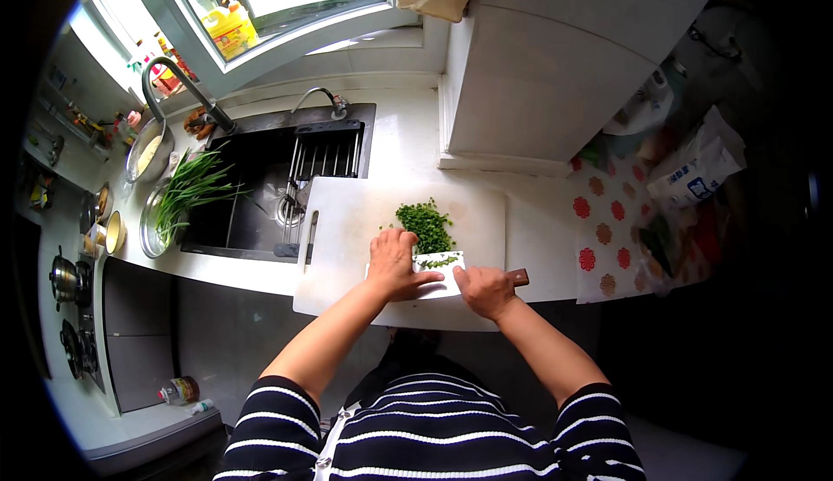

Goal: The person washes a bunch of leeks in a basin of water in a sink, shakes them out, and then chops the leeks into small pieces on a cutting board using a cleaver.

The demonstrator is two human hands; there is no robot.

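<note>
A pile of finely chopped green chives (423,223) lies on a white cutting board (347,212). Just in front of it is a cleaver, its bright blade (447,287) turned broadside up with green bits along the upper edge. My right hand (488,292) is closed round the cleaver where blade and handle meet; the end of the brown handle (519,277) sticks out to the right. At the blade's left end rests my left hand (395,264), its fingers bent beside the chives and its thumb stretched out apart over the blade. Its fingertips are partly hidden.
Left of the board is a dark sink (247,195) with a metal rack (325,156). Long green chives (195,188) lie over a bowl by it. A white wall block (547,65) rises behind; bags (694,164) sit on a flowered cloth (607,236) at right.
</note>
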